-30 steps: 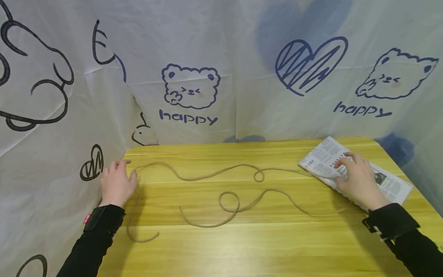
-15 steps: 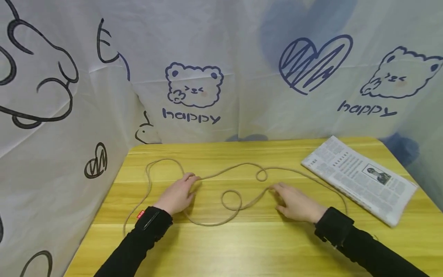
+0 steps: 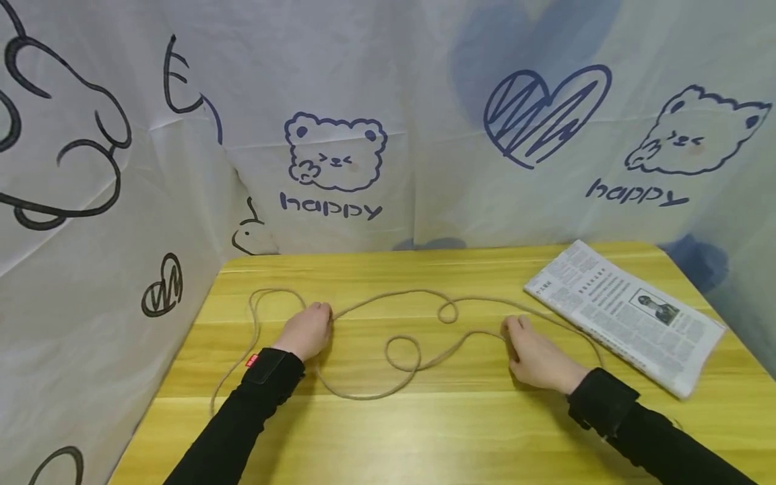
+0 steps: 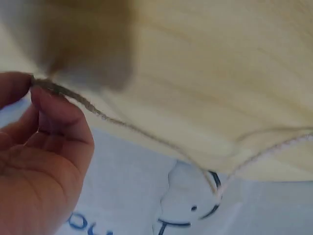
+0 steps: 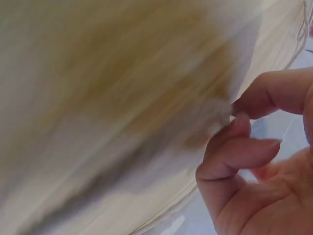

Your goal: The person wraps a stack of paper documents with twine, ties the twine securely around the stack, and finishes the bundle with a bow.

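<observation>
A thin tan rope [image 3: 388,293] lies in loose curves and small loops across the wooden table. My left hand [image 3: 306,331] pinches the upper strand of the rope left of the middle; in the left wrist view the thumb and finger grip the rope [image 4: 122,124], which runs off to the right. On the right, my right hand [image 3: 539,353] is at the lower strand, where its fingertips pinch the rope. In the right wrist view that hand's fingers [image 5: 220,161] are bent, and the strand near them is blurred. Parts of the rope are hidden behind both arms.
A folded newspaper [image 3: 627,310] lies at the table's right side, close to the rope's right bend. White cloth [image 3: 436,168] with drawn bears and hearts hangs behind and left of the wooden table [image 3: 412,444].
My left hand moved right from the rope's left bend and now pinches the upper strand. My right hand left the newspaper's side, came to the lower strand, then shifted slightly right along it.
</observation>
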`<state>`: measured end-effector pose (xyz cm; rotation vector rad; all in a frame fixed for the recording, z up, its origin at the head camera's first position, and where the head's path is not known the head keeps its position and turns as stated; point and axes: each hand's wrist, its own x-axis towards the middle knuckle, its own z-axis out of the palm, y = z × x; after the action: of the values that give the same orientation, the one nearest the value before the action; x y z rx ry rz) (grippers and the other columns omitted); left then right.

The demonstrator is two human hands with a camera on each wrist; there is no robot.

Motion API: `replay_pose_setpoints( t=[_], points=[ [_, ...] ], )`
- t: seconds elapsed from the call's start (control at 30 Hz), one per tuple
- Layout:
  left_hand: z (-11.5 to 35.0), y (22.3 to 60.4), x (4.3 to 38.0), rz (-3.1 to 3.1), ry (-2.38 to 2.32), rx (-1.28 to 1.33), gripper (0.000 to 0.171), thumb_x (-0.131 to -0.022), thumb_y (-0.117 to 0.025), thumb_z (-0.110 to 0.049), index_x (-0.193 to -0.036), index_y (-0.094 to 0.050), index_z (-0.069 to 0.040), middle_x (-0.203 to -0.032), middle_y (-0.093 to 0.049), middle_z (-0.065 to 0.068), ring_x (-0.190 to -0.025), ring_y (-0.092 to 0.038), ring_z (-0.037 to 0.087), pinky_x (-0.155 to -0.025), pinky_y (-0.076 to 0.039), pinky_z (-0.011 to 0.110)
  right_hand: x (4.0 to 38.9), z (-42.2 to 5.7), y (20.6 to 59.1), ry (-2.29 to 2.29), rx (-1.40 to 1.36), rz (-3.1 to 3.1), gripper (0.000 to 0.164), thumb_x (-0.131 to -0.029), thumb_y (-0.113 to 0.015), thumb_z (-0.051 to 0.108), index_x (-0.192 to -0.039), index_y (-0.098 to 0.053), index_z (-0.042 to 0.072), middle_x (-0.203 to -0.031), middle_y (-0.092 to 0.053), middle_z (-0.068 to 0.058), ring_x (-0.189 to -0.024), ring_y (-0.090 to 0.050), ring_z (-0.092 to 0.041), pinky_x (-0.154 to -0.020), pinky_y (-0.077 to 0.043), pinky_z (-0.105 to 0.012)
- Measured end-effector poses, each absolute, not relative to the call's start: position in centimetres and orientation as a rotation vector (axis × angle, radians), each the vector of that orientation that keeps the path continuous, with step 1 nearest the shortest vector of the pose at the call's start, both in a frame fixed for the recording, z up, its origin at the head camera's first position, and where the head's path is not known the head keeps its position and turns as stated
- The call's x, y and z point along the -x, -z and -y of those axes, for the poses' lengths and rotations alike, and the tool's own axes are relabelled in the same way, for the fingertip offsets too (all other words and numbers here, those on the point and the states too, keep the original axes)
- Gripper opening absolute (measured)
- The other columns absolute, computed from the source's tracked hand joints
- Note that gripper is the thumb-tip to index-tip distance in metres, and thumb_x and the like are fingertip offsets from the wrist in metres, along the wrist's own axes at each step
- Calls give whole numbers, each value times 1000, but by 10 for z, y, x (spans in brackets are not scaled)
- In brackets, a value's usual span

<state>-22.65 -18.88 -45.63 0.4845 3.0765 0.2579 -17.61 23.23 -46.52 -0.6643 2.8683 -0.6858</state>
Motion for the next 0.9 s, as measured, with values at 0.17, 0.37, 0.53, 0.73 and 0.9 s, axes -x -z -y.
replay_pose_setpoints(
  t=[0.17,0.37,0.53,0.73,0.9],
  points=[
    [204,435,228,-3116,-279,-522,15,-97,-60,-1,-95,-75,3,-87,-65,16,-81,-63,29,-77,-56,42,181,-241,463,650,657,-2853,24,-83,-69,-8,-103,-60,2,-83,-55,-3,-72,-47,-13,-64,-41,-27],
    [228,406,223,-3236,-435,-423,13,-96,-68,-8,-100,-78,-1,-96,-76,16,-89,-71,34,-82,-57,48,184,-259,452,632,729,-2940,16,-84,-71,-6,-93,-70,8,-80,-60,0,-70,-50,-9,-62,-42,-25],
    [251,383,213,-3347,-467,-389,11,-92,-73,-9,-96,-78,-1,-93,-76,17,-83,-70,34,-74,-55,49,186,-281,439,603,757,-3073,16,-82,-71,-6,-93,-76,5,-84,-63,-3,-72,-55,-10,-62,-47,-25],
    [278,369,201,-3544,-468,-400,8,-86,-78,-8,-88,-78,-1,-85,-75,18,-74,-66,35,-66,-51,49,187,-308,424,535,820,-3245,15,-79,-75,-7,-86,-78,5,-84,-57,-5,-69,-48,-10,-59,-39,-24],
    [292,369,196,-3688,-508,-207,10,-85,-81,-9,-83,-76,0,-78,-72,20,-73,-63,38,-63,-46,51,186,-326,417,457,789,-3443,16,-77,-75,-9,-84,-78,5,-86,-55,-10,-67,-50,-15,-57,-39,-27]
  ],
)
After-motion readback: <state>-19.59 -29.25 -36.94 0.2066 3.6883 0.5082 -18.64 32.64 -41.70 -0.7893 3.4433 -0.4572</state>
